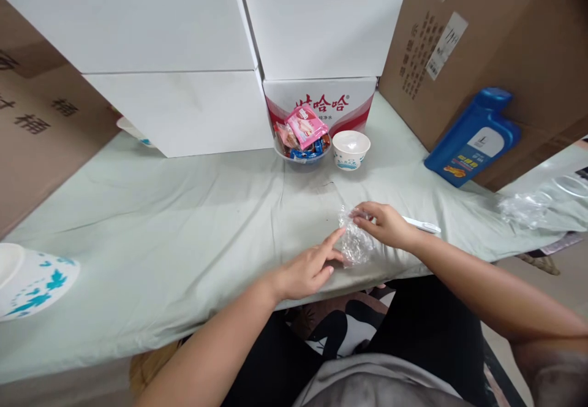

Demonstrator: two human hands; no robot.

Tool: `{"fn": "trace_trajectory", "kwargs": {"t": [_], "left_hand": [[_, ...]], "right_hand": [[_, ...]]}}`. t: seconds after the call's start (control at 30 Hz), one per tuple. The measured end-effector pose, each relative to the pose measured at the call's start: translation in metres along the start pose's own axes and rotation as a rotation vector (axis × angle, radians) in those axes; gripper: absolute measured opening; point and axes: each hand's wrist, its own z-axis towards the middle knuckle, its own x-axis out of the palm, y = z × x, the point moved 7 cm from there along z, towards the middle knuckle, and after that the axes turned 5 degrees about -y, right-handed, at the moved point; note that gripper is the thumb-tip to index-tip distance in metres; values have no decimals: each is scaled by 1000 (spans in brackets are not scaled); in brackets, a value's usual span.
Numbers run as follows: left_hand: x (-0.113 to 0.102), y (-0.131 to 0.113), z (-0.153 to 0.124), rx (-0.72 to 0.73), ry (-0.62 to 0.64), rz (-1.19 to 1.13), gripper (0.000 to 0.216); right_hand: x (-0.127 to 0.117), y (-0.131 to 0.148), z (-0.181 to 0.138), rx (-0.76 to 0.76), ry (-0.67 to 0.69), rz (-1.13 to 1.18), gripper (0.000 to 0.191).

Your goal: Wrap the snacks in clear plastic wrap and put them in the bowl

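On near worktop [266, 229]: right hand [388, 226] pinching clear plastic [357, 247], left hand [303, 270] open against it; gentle spreading likely best.

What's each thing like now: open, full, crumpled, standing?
Clear plastic wrapper: crumpled, at the left hand and right hand
Clear round plastic bowl: heaped with wrapped packets
Small white-and-blue paper cup: upright, open-topped
Blue plastic bottle: upright, capped
White cardboard boxes: stacked
Pale green cloth: wrinkled
Larger white-and-blue paper cup: partly out of view
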Motion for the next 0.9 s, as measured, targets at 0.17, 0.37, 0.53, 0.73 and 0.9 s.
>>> {"fn": "trace_trajectory", "kwargs": {"t": [0.17,0.37,0.53,0.73,0.9], "left_hand": [[-2,-6,2,2,49,33,63],[-3,-16,4,82,41,123,41],[-3,-19,5,95,38,121,40],[-16,-7,3,-9,-148,6,31],[-27,-13,1,135,-341,204,25]], "right_hand": [[25,-26,24,-45,-44,-329,14],[20,-26,15,-115,-300,-519,26],[0,0,-1,-244,-395,-344,23],[51,34,-66,-443,53,-386,63],[69,38,-98,-408,43,-510,53]]}}
